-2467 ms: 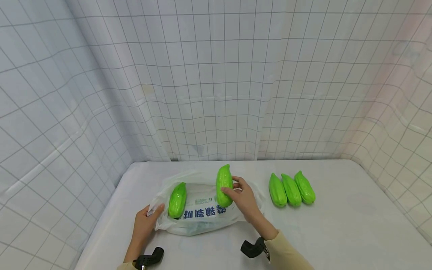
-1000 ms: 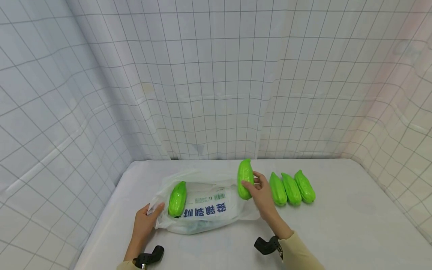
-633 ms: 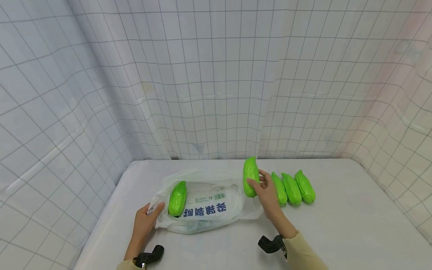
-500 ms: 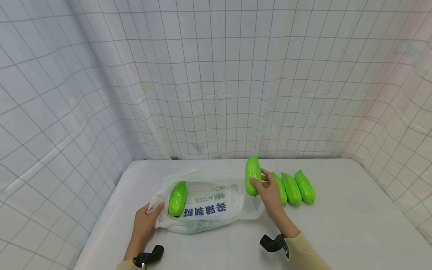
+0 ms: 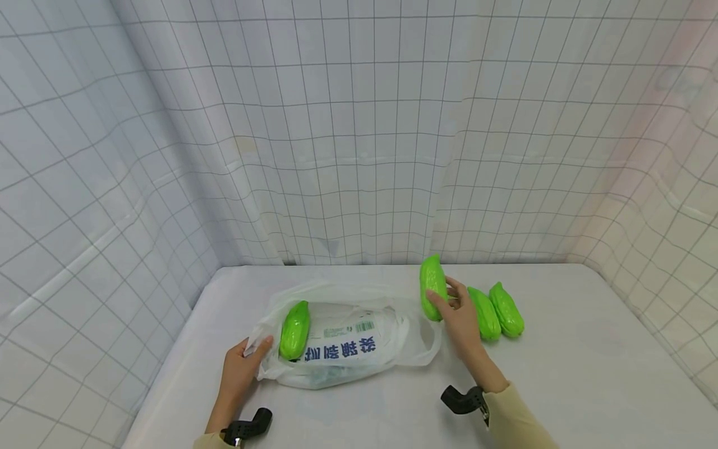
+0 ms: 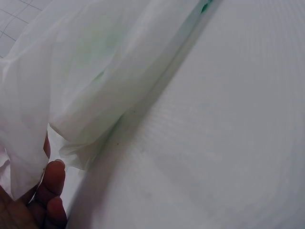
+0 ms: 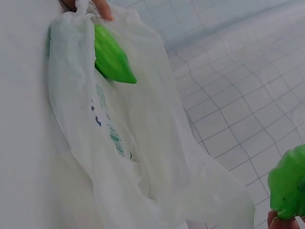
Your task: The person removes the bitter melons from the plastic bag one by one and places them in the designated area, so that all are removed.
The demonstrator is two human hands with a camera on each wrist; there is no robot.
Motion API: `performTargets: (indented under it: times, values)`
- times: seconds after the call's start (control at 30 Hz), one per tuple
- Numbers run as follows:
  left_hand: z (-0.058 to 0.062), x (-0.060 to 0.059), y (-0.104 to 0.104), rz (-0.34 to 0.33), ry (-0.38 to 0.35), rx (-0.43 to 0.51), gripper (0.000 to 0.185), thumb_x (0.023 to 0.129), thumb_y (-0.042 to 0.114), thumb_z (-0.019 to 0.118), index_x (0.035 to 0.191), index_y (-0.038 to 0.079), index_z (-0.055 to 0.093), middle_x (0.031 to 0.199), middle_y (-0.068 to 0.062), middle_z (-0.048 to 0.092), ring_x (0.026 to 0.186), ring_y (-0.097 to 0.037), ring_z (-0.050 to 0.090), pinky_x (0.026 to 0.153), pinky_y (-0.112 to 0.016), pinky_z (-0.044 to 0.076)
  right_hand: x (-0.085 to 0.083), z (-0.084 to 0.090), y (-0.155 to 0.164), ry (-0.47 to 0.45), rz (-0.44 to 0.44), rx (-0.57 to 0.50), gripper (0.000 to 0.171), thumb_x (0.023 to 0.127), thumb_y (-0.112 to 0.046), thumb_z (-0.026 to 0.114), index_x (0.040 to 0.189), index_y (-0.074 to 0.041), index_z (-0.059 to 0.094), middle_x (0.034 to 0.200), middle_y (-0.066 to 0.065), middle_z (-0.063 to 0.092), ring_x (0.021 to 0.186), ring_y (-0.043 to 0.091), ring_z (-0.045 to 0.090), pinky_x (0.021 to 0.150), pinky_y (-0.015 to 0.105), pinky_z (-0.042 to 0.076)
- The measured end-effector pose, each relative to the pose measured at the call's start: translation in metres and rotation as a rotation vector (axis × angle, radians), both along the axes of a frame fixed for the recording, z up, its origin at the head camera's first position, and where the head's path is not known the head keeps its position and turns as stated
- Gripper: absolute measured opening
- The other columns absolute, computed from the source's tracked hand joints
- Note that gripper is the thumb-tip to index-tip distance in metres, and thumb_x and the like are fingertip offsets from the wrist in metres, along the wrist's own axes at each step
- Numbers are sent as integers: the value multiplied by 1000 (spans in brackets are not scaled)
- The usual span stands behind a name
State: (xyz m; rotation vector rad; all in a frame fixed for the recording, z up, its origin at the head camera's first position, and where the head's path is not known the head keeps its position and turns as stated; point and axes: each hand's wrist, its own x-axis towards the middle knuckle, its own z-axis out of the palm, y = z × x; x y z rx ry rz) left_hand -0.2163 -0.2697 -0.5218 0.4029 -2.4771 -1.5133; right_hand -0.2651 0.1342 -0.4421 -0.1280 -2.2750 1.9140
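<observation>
On the left, my left hand [image 5: 241, 369] pinches the edge of a white plastic bag [image 5: 322, 377] between thumb and fingers. The bag lies with its mouth spread, blue print showing inside. One glossy green bitter melon [image 5: 294, 330] rests in its left end. My right hand [image 5: 463, 319] grips another bitter melon [image 5: 432, 287] upright, raised just beyond the bag's right end. Behind that hand lie bitter melons [image 5: 485, 317] on the table; the leftmost of them is hidden now. In the right wrist view, the held bitter melon [image 7: 288, 183] shows its lumpy end above the fingertips.
The table [image 5: 583, 374] has a white cover. White grid-patterned curtains [image 5: 359, 156] enclose it at the back and both sides. Each wrist wears a black camera mount [image 5: 465, 399].
My right hand has carried the bitter melon rightward from above the bag to past its right end, now covering one lying bitter melon. My left hand keeps its place on the bag.
</observation>
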Motion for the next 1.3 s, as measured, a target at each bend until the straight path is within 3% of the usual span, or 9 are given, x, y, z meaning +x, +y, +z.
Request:
performTargets:
  times: [0.5, 0.77, 1.3]
  values:
    - [0, 1, 0, -5, 2, 15, 53, 85, 48, 61, 112, 2, 63, 100, -14, 66, 77, -13, 54, 69, -24, 44, -7, -1, 17, -27, -57, -3, 65, 83, -40, 67, 137, -15, 39, 127, 11, 43, 96, 16, 41, 72, 19, 38]
    - [-1, 0, 0, -9, 3, 16, 54, 85, 48, 61, 112, 2, 63, 99, -13, 66, 76, -13, 54, 68, -24, 44, -10, -3, 38, -58, -83, 68, 72, 84, -48, 62, 141, -16, 33, 131, 10, 41, 103, 17, 39, 82, 29, 36]
    - [2, 3, 1, -10, 15, 39, 50, 86, 44, 62, 111, 0, 63, 96, -12, 66, 74, -11, 53, 67, -23, 44, -17, -11, 71, -28, -201, 100, 69, 83, -47, 64, 140, -17, 38, 125, 7, 45, 95, 11, 40, 71, 17, 38]
